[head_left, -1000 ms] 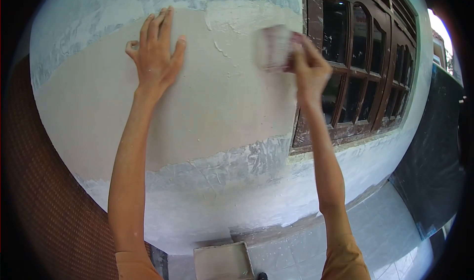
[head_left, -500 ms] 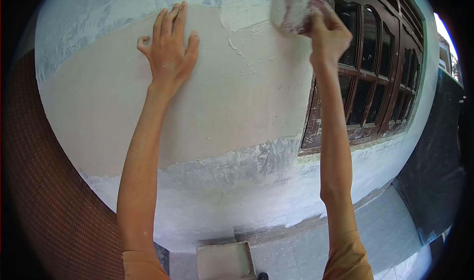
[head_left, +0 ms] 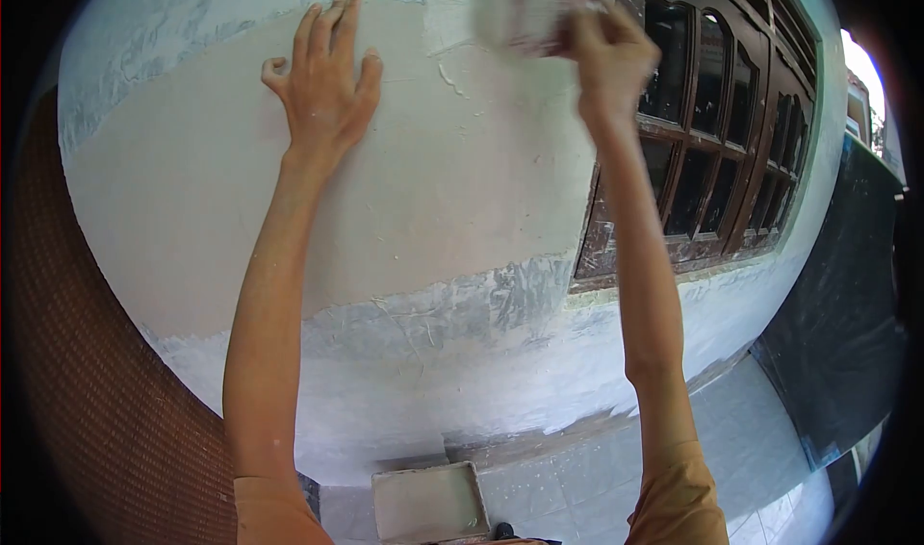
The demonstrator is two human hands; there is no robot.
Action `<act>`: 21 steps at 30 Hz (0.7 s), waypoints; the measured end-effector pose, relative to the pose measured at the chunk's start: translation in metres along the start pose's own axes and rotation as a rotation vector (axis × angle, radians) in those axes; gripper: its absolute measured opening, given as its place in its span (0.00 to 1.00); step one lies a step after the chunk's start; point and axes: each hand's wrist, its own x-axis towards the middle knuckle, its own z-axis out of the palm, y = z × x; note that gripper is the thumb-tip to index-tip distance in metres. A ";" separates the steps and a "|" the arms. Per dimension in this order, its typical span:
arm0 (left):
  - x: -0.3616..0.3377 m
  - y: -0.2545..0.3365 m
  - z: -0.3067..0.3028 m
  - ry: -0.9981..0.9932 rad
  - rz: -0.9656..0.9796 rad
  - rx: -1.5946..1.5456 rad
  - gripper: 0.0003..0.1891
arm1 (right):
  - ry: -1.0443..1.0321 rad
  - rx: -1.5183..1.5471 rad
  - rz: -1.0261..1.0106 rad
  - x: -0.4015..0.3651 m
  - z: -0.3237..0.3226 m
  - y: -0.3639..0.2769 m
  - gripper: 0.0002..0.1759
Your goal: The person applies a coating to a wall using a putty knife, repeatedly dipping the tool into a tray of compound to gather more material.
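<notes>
My left hand [head_left: 325, 93] rests on the plastered wall [head_left: 433, 179] with its fingers spread; it holds nothing. Higher up and to the right, my right hand [head_left: 614, 69] grips a putty scraper [head_left: 525, 11], a wide pale blade with a dark reddish handle part, smeared by motion. The blade is at the wall beside the window frame; whether its whole edge touches cannot be made out. Smooth beige putty covers the middle of the wall, with small ridges and crumbs near the blade. Rougher grey-white patches border it above and below.
A brown wooden window [head_left: 707, 131] with dark panes is right of the scraper. Below, a shallow tray [head_left: 377, 506] stands on the grey tiled floor [head_left: 539, 487]. Brown woven matting [head_left: 106, 381] lines the left side, and a dark sheet [head_left: 837, 304] hangs at the right.
My right hand has moved left and slightly up with the scraper, away from the window frame. My left hand stays on the wall. The whole view has shifted slightly.
</notes>
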 end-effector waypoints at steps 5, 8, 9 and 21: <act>0.000 -0.004 -0.003 -0.050 0.020 0.054 0.32 | -0.045 -0.352 0.025 -0.022 0.001 0.006 0.20; 0.000 -0.001 -0.002 -0.026 0.013 0.009 0.32 | 0.185 -0.018 0.064 -0.007 -0.039 0.014 0.16; -0.001 -0.003 -0.002 -0.026 0.010 0.011 0.32 | 0.182 -0.017 0.064 -0.009 -0.036 0.010 0.16; -0.002 -0.002 0.001 -0.012 0.027 0.040 0.33 | 0.209 0.033 0.078 -0.020 -0.049 0.017 0.16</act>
